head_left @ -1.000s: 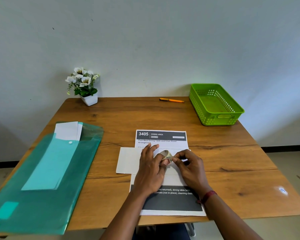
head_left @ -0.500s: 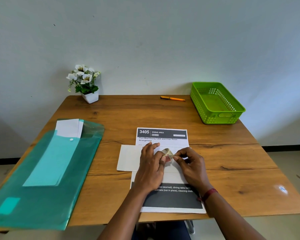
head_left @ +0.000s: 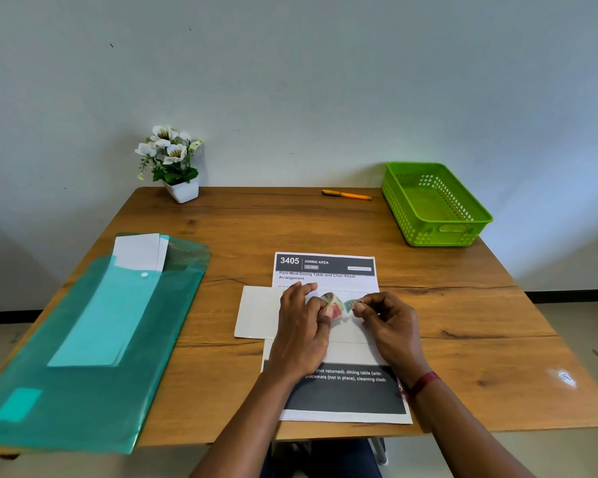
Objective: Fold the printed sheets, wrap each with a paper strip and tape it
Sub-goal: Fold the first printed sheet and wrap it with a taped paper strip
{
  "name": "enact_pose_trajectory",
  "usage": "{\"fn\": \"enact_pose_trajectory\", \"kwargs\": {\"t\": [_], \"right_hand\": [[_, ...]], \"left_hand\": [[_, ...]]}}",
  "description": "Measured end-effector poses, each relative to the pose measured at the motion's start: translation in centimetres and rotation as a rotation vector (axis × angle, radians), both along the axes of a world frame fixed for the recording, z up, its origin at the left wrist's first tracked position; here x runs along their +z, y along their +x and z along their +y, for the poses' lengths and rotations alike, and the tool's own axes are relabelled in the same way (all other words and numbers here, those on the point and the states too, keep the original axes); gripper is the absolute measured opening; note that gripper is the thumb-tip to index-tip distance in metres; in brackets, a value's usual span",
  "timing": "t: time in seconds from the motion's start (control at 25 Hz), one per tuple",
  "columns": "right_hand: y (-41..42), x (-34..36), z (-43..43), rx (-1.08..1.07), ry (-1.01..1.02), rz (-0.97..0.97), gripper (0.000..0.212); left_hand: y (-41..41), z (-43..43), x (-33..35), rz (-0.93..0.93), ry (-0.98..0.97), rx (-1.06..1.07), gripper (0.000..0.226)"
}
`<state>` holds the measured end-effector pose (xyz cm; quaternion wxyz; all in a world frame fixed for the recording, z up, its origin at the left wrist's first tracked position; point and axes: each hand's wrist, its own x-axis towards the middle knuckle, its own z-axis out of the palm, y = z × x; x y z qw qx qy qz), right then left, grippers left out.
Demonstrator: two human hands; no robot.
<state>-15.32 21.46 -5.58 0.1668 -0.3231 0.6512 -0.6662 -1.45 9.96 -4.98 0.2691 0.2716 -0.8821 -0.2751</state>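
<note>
Holds a small tape roll (head_left: 331,302) in the left hand (head_left: 301,327), with the fingers curled round it. Pinches the loose tape end (head_left: 352,304) between thumb and finger of the right hand (head_left: 390,326), with the other fingers curled in. Only a short bit of tape pulled out between the two hands.

Both hands close together over the middle of the printed sheet (head_left: 325,270). Sheet flat on the brown wooden table (head_left: 463,322), near the front edge, with a dark bar and "3405 DINING AREA" at the far end and another dark block at the near end. Across its middle, a white paper strip (head_left: 256,312), with the left end sticking out past the sheet onto the table. Left hand resting on this strip; hard to tell if the right hand touches it.

A red band (head_left: 425,382) on the right wrist.

To the left, a big see-through green folder (head_left: 83,391), hanging a little over the front edge of the table, with white papers (head_left: 139,248) poking out at its far end. At the far left corner, a little white flower pot (head_left: 183,192) with white flowers. By the far edge, an orange pen (head_left: 347,194). At the far right corner, a green plastic basket (head_left: 442,232) with holes in its walls. Behind it all, a plain pale wall (head_left: 290,81).
</note>
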Motion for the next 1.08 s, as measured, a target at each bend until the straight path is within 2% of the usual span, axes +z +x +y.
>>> {"fn": "enact_pose_trajectory", "kwargs": {"t": [0.16,0.32,0.44,0.64,0.8,0.96,1.08], "right_hand": [[-0.3,-0.5,-0.2,-0.027,-0.012,-0.061,0.016],[-0.4,-0.6,-0.1,-0.032,0.014,-0.02,0.013],[-0.4,-0.7,0.0,-0.026,0.04,0.022,0.014],[-0.4,-0.8,0.0,-0.032,0.049,0.073,0.022],[-0.5,-1.1,0.2,-0.029,0.016,0.049,0.011],[-0.4,-1.3,0.1,-0.067,-0.046,-0.096,0.015],[-0.4,-1.2,0.0,-0.094,-0.066,-0.132,0.019]], "left_hand": [[-0.2,-0.7,0.8,0.072,0.039,0.053,0.019],[-0.7,-4.9,3.2,0.091,-0.094,0.191,0.02],[-1.2,-9.8,4.9,-0.019,-0.159,0.303,0.024],[-2.6,-15.6,5.5,-0.281,-0.32,0.346,0.025],[-3.4,-18.1,4.7,-0.438,-0.347,0.359,0.028],[-3.2,-19.2,3.9,-0.466,-0.315,0.37,0.036],[-2.6,-18.8,3.8,-0.384,-0.272,0.379,0.044]]}}
